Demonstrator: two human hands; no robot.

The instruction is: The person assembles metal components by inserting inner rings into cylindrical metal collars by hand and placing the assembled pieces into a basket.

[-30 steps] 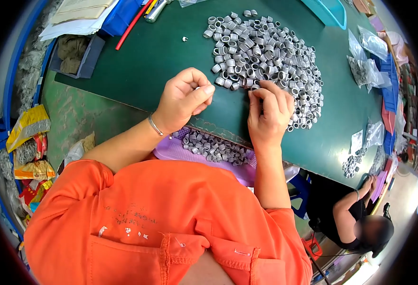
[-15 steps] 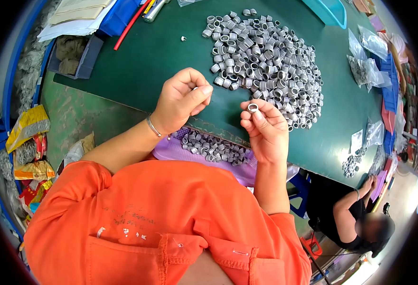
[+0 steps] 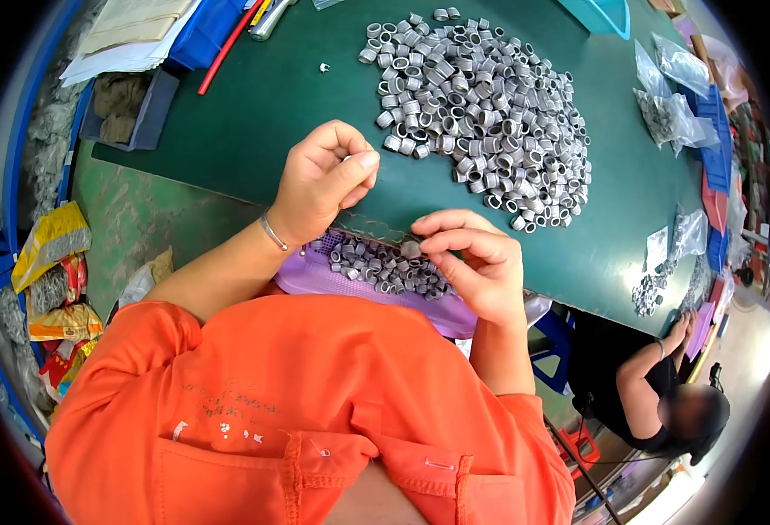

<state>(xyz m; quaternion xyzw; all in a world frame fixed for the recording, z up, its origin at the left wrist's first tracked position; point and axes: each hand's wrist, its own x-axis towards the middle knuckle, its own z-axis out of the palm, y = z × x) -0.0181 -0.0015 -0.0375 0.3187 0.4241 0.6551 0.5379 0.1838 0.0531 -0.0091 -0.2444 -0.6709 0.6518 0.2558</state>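
My left hand (image 3: 325,179) is closed in a pinch above the table's near edge; a tiny pale bit shows at its fingertips, too small to name. Over the purple basket (image 3: 302,278), my right hand (image 3: 477,262) has its fingers parted. One grey metal ring (image 3: 410,249) is just off its fingertips, slightly blurred above the basket. Several similar rings (image 3: 385,269) lie in that basket, below the table edge. On the green table (image 3: 236,131), a large heap of short grey metal rings (image 3: 490,114) spreads beyond both hands.
A small white piece (image 3: 324,67) lies left of the heap. At the back left are a red stick (image 3: 227,51), papers (image 3: 127,39) and a grey bin (image 3: 150,114). A teal tray (image 3: 608,16) stands at the back. Another person's arm (image 3: 638,394) rests at the right.
My right hand has moved from beside the heap down and left to above the basket, and its fingers have let go of the ring. My left hand has barely moved.
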